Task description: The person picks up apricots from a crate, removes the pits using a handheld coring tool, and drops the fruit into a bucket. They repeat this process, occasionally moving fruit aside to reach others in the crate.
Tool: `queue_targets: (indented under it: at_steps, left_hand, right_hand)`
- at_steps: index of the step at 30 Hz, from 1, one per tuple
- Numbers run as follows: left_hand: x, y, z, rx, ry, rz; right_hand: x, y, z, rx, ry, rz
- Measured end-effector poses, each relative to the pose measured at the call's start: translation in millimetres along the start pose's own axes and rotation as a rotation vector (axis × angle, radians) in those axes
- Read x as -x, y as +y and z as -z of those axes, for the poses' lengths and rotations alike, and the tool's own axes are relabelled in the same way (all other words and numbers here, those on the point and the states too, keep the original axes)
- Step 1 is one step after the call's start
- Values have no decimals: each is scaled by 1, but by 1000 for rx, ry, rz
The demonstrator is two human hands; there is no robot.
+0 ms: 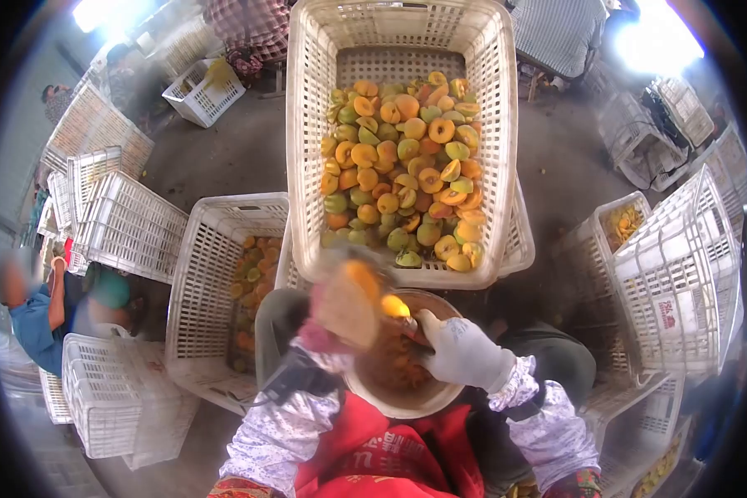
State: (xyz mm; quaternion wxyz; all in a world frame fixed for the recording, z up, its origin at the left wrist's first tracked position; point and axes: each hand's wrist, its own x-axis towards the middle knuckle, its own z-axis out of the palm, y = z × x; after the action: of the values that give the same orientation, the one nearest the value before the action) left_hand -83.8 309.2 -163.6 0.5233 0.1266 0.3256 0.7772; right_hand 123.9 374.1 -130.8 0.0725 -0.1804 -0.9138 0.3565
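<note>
Yellow fruit piece (395,306) sits between the gloved hands (466,352), above a bucket (400,410).

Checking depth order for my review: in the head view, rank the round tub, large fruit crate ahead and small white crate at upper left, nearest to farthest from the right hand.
From the right hand:
1. Round tub: just below it.
2. Large fruit crate: straight ahead, beyond the tub.
3. Small white crate: ahead and left, farthest off.
</note>
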Motion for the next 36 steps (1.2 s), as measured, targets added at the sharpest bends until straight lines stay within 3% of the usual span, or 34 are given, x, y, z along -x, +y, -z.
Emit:
queue_targets:
  at_steps: [3, 5, 8, 10, 13, 15, 17, 19, 21, 23, 25, 27, 29, 30, 31, 33, 34, 36]
  left_hand:
    - [1, 48, 29, 201, 38, -126]
    - [21, 93, 33, -169, 161, -254]
    - [53, 138, 40, -268, 220, -224]
    - [53, 159, 72, -2004, 214, -366]
    - [39, 146, 2, -2093, 77, -486]
    - [5, 128, -9, -2013, -124, -281]
    - [-34, 91, -16, -2146, -166, -210]
    - [-77, 62, -41, -2406, -403, 234]
    - [-110, 22, -8, -2377, -150, 226]
    - [-124, 3, 13, -2433, -195, 274]
    - [-125, -4, 22, -2512, -253, 118]
    - [-128, -1, 33, -2529, -211, 169]
    - [-127, 14, 42, -1960, 4, 26]
    - [-125, 27, 31, -1887, 36, 136]
    - [-123, 33, 36, -1896, 37, 125]
    - [-109, 44, 54, -695, -156, 220]
    - [-99, 43, 59, -488, -164, 269]
    - [-56, 45, -4, -416, -134, 259]
  right_hand:
    - [18, 10, -5, 219, -104, -87]
    - [21, 12, -5, 306, -132, -133]
    - [25, 7, -5, 280, -211, -151]
    - [25, 13, -14, 380, -261, -138]
    - [18, 3, -2, 328, -258, -59]
    - [15, 6, -2, 372, -191, -70]
    - [12, 8, 2, 411, -116, -91]
    - [8, 6, 15, 429, 30, -144]
    - [8, 15, 19, 418, 110, -116]
    - [9, 15, 29, 403, 171, -145]
    - [9, 22, 31, 400, 245, -111]
    - [11, 23, 35, 402, 329, -70]
    - [8, 22, 41, 358, 388, -63]
    - [7, 20, 43, 340, 444, -54]
    - [6, 19, 44, 337, 456, -49]
    - [4, 19, 43, 388, 495, -57]
    - [4, 19, 41, 371, 508, -45]
    - [5, 22, 40, 369, 442, -64]
